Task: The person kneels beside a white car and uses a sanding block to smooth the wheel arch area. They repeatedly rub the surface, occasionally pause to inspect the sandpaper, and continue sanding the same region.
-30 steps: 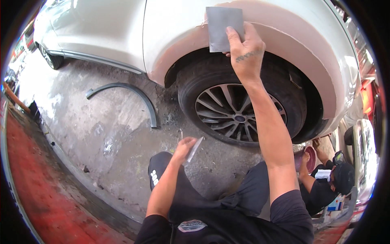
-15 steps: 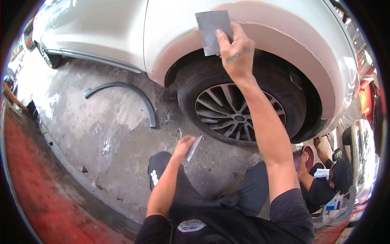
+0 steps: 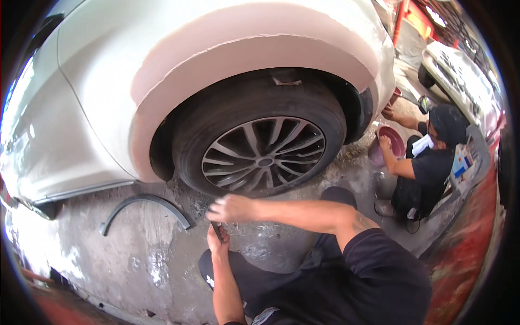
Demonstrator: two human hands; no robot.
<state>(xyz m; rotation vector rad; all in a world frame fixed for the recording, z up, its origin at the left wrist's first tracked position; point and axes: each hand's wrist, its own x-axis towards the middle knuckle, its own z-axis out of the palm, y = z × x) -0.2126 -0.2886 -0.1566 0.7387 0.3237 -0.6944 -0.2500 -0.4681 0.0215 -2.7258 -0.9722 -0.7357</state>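
My left hand point(image 3: 219, 241), low in front of the wheel, is closed round a flat dark piece point(image 3: 216, 231) seen nearly edge-on. Just above it my right hand point(image 3: 234, 208) reaches across from the right, smeared by motion. Its fingers and anything in them cannot be made out. Beyond both hands stands a silver-white car's wheel point(image 3: 265, 161) with a multi-spoke rim. The wheel arch point(image 3: 238, 57) over it carries a broad dull pinkish-beige coat with an uneven edge. A small flat piece point(image 3: 287, 82) with light edges rests on top of the tyre.
A curved dark trim strip point(image 3: 143, 199) lies on the wet grey floor to the left. At the right, a crouching person point(image 3: 428, 168) in dark clothes has a hand at a reddish bucket point(image 3: 391, 146). Another light-coloured vehicle point(image 3: 460, 70) stands behind.
My right hand has dropped from the wheel arch to my left hand; the grey rectangular sheet it held no longer shows there. The view has shifted right, bringing the crouching person further in.
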